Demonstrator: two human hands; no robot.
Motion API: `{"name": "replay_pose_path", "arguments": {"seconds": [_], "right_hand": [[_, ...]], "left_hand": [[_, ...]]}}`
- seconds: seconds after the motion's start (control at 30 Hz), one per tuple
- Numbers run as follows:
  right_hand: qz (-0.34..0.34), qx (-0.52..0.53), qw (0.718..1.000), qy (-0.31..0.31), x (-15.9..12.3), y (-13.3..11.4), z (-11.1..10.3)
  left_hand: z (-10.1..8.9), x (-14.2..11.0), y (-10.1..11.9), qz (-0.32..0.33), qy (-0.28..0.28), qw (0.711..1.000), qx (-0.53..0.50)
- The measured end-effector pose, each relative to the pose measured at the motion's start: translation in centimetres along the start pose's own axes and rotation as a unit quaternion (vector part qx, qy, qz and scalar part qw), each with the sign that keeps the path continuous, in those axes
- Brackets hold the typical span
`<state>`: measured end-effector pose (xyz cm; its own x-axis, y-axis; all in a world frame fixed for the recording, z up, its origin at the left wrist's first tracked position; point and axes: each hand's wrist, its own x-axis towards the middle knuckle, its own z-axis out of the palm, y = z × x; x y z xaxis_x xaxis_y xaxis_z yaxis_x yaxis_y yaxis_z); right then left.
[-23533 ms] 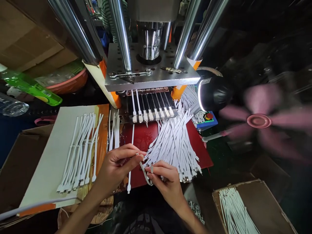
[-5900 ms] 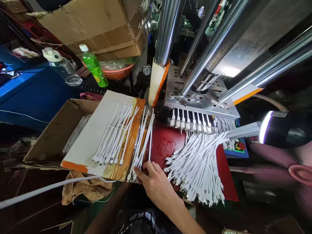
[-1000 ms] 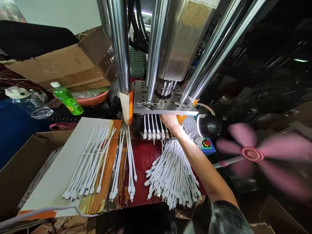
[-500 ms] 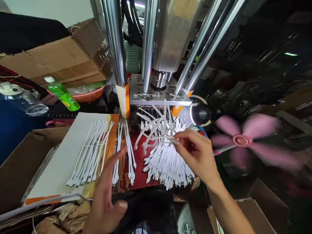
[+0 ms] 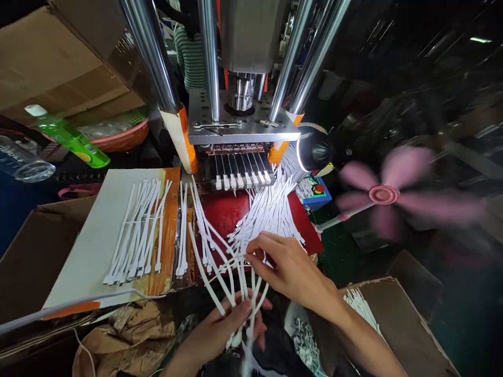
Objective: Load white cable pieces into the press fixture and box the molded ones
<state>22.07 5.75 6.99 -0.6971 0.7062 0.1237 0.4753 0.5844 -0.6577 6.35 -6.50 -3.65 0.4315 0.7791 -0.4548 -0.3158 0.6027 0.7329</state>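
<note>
My left hand is low in front of me, thumb and fingers closed around a loose fan of short white cables with small connector heads at their lower ends. My right hand pinches a thin strip that runs across the cables; its fingertips partly hide it. Just beyond my right hand lies a large pile of white cables on a red surface. Behind it, a row of white-headed cables sits in the mould under the press plate.
At left, a white board bears a group of cables. A pink fan spins at right. A lamp stands by the press. Bottles and cardboard boxes are at left; another box is at lower right. A person in stripes is behind.
The fan of cables has come from in front of the press down toward me. My left hand, open before, has closed on them. The mould row now shows plainly.
</note>
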Motion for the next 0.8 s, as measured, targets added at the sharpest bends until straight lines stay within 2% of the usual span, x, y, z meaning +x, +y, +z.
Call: {"name": "replay_pose_path", "arguments": {"seconds": [0.03,0.07,0.1,0.13,0.17,0.2,0.23,0.27,0.3,0.33,0.37,0.4,0.43,0.5,0.57,0.6,0.7,0.77,0.8], "right_hand": [[0.005,-0.006,1.000,0.018,0.0,0.5,0.1],[0.020,-0.017,0.997,0.067,-0.2,1.2,0.0],[0.046,-0.032,0.986,0.154,-0.5,2.2,-0.2],[0.080,-0.048,0.956,0.276,-1.1,3.4,-0.6],[0.118,-0.059,0.900,0.416,-2.1,4.9,-1.1],[0.156,-0.059,0.820,0.548,-3.6,6.4,-1.6],[0.193,-0.052,0.734,0.649,-5.5,8.0,-2.1],[0.229,-0.028,0.678,0.698,-7.9,9.4,-2.4],[0.278,-0.006,0.665,0.693,-10.5,10.6,-2.5],[0.348,0.005,0.692,0.633,-13.3,11.4,-2.2],[0.433,0.025,0.735,0.521,-15.9,11.8,-1.6],[0.505,0.045,0.751,0.422,-18.2,11.8,-0.6],[0.545,0.073,0.754,0.359,-20.0,11.3,0.6],[0.535,0.192,0.775,0.276,-21.3,9.3,3.6],[0.456,0.367,0.787,0.194,-19.4,6.7,6.6],[0.404,0.457,0.778,0.150,-17.5,5.5,7.9],[0.284,0.645,0.707,0.056,-9.6,2.7,10.5],[0.258,0.695,0.671,0.011,-4.6,1.4,11.4],[0.258,0.699,0.666,-0.017,-2.4,1.0,11.7]], "left_hand": [[0.4,0.1,0.5,0.010,-0.013,1.000,0.013],[0.8,0.2,1.1,0.024,-0.026,0.999,0.018],[1.0,0.4,1.7,0.039,-0.031,0.998,0.024],[1.0,0.5,2.2,0.052,-0.036,0.997,0.032],[1.0,0.6,2.7,0.057,-0.043,0.997,0.041],[0.9,0.8,3.0,0.046,-0.054,0.996,0.052],[0.7,0.9,3.2,0.025,-0.070,0.995,0.062],[0.4,1.1,3.3,0.000,-0.088,0.994,0.066],[0.2,1.2,3.2,-0.019,-0.104,0.993,0.060],[0.0,1.4,3.1,-0.032,-0.121,0.991,0.050],[-0.3,1.5,3.0,-0.035,-0.135,0.989,0.041],[-0.5,1.5,2.9,-0.031,-0.148,0.988,0.034],[-0.6,1.6,3.0,-0.026,-0.162,0.986,0.034],[-1.0,1.4,3.7,-0.013,-0.212,0.975,0.065],[-1.3,0.9,5.4,0.005,-0.268,0.954,0.137],[-1.6,0.6,6.4,0.016,-0.287,0.939,0.187],[-2.9,-0.7,9.1,0.030,-0.306,0.896,0.320],[-4.3,-2.0,10.1,0.000,-0.288,0.901,0.324],[-5.3,-2.8,10.3,-0.019,-0.259,0.915,0.309]]}}
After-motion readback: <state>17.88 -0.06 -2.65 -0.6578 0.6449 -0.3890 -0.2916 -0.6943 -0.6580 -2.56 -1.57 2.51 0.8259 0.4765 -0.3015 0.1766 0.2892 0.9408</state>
